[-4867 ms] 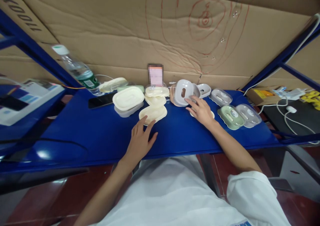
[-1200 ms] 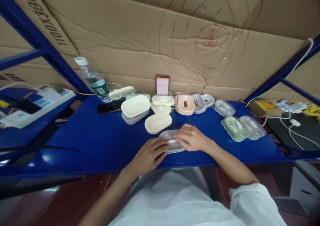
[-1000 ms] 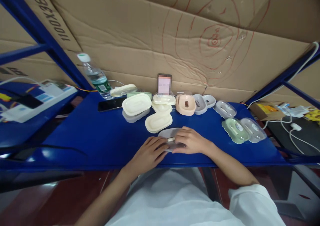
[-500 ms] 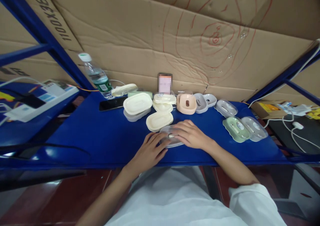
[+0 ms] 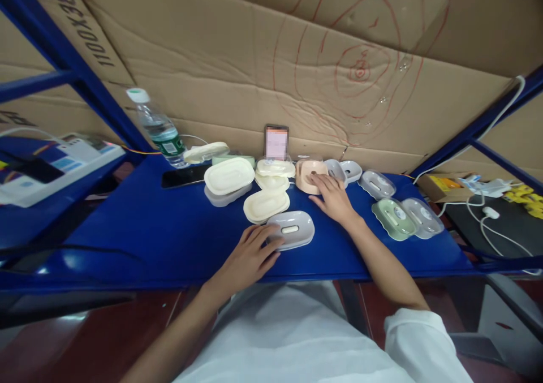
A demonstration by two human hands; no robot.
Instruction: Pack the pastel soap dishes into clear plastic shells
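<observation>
A grey soap dish with a pale oval piece in its middle lies near the front of the blue table. My left hand grips its left end, fingertips over the rim and thumb low at the near side. Farther back, my right hand reaches to a peach soap dish; its fingers are stretched out over the dish's right part, around a small brown oval piece. Whether those fingertips press on the dish is hard to tell. Just behind the grey dish sits a cream dish.
More cream dishes are stacked at left, near a black phone and a water bottle. A lit phone leans on the cardboard. At right lie green and grey dishes under clear covers.
My right hand has left the grey dish and moved back to the peach dish. The clear cover that seemed to lie over the grey dish no longer shows there. My left hand stays at the dish.
</observation>
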